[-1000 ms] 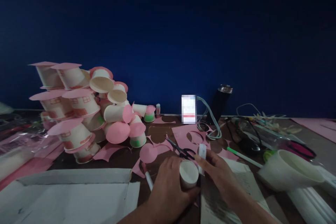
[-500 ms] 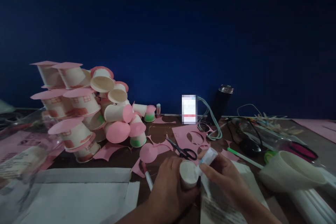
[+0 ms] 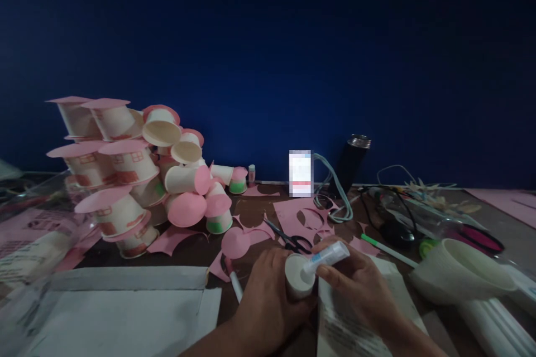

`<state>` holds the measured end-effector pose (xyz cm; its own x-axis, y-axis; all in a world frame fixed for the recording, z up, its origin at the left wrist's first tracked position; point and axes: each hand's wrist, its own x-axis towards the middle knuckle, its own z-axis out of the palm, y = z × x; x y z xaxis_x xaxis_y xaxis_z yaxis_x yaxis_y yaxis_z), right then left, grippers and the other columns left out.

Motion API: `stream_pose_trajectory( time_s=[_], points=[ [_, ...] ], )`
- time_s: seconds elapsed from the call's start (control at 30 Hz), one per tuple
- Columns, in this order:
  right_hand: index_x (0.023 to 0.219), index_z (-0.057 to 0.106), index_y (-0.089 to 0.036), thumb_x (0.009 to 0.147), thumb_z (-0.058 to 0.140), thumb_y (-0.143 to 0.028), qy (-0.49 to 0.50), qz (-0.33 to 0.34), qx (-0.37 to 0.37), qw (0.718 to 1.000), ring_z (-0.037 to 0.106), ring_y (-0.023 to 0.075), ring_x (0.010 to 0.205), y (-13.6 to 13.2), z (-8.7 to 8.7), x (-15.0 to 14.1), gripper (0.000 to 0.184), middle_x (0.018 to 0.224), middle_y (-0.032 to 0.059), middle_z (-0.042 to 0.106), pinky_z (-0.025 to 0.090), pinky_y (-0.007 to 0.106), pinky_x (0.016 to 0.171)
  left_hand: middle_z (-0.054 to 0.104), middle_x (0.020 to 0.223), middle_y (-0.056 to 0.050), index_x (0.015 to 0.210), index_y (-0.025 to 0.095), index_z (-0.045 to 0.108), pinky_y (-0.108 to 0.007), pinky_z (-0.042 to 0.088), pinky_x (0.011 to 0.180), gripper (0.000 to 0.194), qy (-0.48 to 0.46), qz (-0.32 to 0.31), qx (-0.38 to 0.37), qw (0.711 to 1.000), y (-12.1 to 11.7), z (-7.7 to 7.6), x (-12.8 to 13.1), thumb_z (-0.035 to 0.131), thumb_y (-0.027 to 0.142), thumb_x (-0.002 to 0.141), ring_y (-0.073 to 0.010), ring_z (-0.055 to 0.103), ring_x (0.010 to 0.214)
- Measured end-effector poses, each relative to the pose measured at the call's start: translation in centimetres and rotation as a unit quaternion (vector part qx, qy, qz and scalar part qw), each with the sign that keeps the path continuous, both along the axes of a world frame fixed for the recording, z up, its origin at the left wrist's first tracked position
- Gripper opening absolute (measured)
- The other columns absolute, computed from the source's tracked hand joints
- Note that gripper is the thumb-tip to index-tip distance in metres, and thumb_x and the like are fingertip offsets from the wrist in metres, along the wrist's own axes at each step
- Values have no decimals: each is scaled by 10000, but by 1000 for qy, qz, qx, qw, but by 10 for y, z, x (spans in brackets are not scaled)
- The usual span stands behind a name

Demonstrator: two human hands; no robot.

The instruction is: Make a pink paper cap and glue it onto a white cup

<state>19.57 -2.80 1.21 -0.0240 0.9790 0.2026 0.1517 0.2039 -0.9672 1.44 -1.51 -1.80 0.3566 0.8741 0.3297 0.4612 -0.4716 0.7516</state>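
A small white paper cup (image 3: 296, 284) is held in my left hand (image 3: 266, 290), its round end facing up and toward me. My right hand (image 3: 355, 276) pinches a white tube that looks like a glue stick (image 3: 333, 255), tilted so its lower end meets the cup's end. Just beyond my hands lie black-handled scissors (image 3: 293, 241). A pink paper disc (image 3: 235, 242) and a red-capped marker (image 3: 233, 279) rest left of my left hand. Under my right forearm is a printed sheet (image 3: 347, 318).
Stacked paper cups with pink disc roofs (image 3: 129, 162) stand at the left. A white box (image 3: 125, 312) lies at front left. Cut pink paper (image 3: 288, 212), a lit screen (image 3: 300, 173), a black bottle (image 3: 352, 162), a green-tipped marker (image 3: 389, 250) and nested cups (image 3: 452, 279) surround the hands.
The glue stick has swung to a flatter tilt, and its tip has shifted left across the cup's end. My left hand keeps its hold on the cup. The view has shifted slightly.
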Motion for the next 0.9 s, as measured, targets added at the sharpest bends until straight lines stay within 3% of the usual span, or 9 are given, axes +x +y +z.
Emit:
stream_pose_trajectory(
  time_s=[0.33,0.73,0.9],
  points=[
    [908,623,-255,835,631,-294,-144,28,74,986,572,176,778,-4,8,2,83,857,-7,604,438,291,721,603,990,-53,1002,202,550,-405,432,833,386,8,2,8,1000,1,0,1,719,215,655,-252,540,943],
    [864,622,-259,839,622,-333,-105,36,75,991,553,171,745,-4,8,4,77,814,-9,584,439,257,662,610,1001,-69,998,199,563,-424,434,845,374,25,0,-6,1000,-1,3,0,717,258,663,-265,544,955],
    [879,603,-254,865,595,-313,-142,60,76,985,550,169,772,-7,10,6,61,838,-10,571,427,266,707,611,1006,-70,999,193,566,-433,431,842,388,28,4,-14,1000,-1,3,0,730,275,658,-271,541,961]
  ],
)
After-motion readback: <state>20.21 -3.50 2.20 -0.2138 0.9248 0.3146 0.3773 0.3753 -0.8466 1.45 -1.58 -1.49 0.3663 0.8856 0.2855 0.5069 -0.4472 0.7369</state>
